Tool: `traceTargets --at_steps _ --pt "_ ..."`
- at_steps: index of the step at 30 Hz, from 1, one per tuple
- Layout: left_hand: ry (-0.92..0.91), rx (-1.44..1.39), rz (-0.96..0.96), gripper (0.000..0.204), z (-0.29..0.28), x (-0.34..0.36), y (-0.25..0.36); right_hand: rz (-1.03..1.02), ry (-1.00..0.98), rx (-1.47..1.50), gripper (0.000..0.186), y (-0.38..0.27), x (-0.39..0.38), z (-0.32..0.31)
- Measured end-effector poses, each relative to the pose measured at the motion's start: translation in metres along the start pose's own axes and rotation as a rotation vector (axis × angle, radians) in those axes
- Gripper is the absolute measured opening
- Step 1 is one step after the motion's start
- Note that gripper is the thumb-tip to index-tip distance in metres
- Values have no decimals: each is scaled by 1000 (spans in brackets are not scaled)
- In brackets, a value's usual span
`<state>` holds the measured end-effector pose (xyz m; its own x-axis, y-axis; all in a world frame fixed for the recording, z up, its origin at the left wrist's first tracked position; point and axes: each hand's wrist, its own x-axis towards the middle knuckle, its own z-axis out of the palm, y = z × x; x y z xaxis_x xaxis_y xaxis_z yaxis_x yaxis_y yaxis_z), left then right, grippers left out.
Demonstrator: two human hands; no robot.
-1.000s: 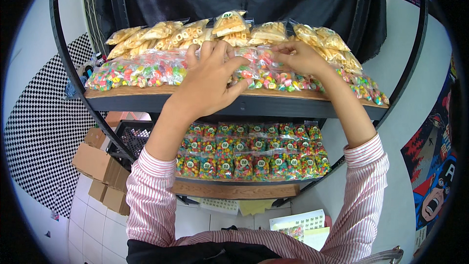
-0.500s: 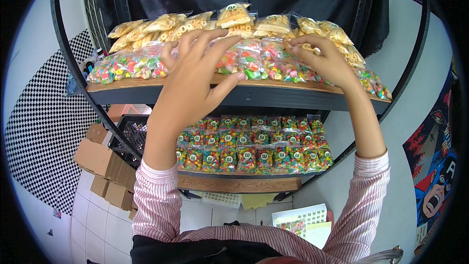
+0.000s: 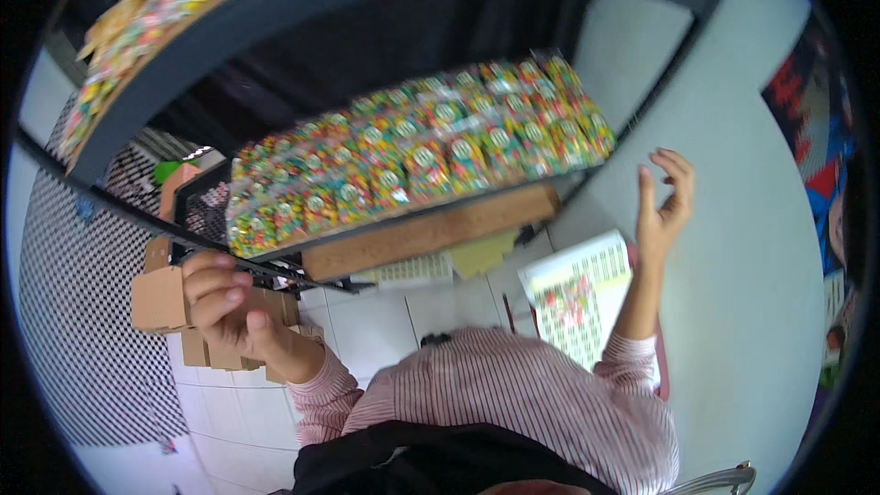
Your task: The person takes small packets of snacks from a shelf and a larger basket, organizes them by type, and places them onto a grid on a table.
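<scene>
My left hand (image 3: 225, 307) hangs in front of the cardboard boxes at the left, fingers loosely curled and thumb apart, with nothing in it. To the right of the lower shelf, my right hand (image 3: 667, 206) is raised with its thumb and fingers spread, also bare. Between them, rows of small clear bags of colourful candy (image 3: 426, 170) with round labels stand on the lower shelf (image 3: 435, 231). Past my right wrist lie sheets of labels (image 3: 600, 261) with a small candy bag (image 3: 570, 301) on top. The picture is somewhat blurred by motion.
The dark edge of the upper shelf (image 3: 302, 5) crosses the top, with more candy bags (image 3: 151, 23) on it. Stacked cardboard boxes (image 3: 158, 301) and a black crate (image 3: 188, 206) sit at left. Yellow paper (image 3: 483, 255) lies below the lower shelf.
Both hands have left the bags on the upper shelf and come down, the left one leftward, the right one slightly rightward. The view has tipped down and tilted, showing more of the lower shelf and floor.
</scene>
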<state>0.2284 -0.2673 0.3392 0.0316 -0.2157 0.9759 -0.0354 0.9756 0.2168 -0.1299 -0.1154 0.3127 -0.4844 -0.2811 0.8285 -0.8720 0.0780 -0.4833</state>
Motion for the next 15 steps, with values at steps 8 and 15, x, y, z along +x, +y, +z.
traceTargets --at_steps 8,15 --pt "-453 -343 -943 24 33 -141 9 1134 121 -187 28 188 -287 -45" --pt "-833 -395 -953 26 64 -165 24 1746 -10 -400 67 206 -390 -43"
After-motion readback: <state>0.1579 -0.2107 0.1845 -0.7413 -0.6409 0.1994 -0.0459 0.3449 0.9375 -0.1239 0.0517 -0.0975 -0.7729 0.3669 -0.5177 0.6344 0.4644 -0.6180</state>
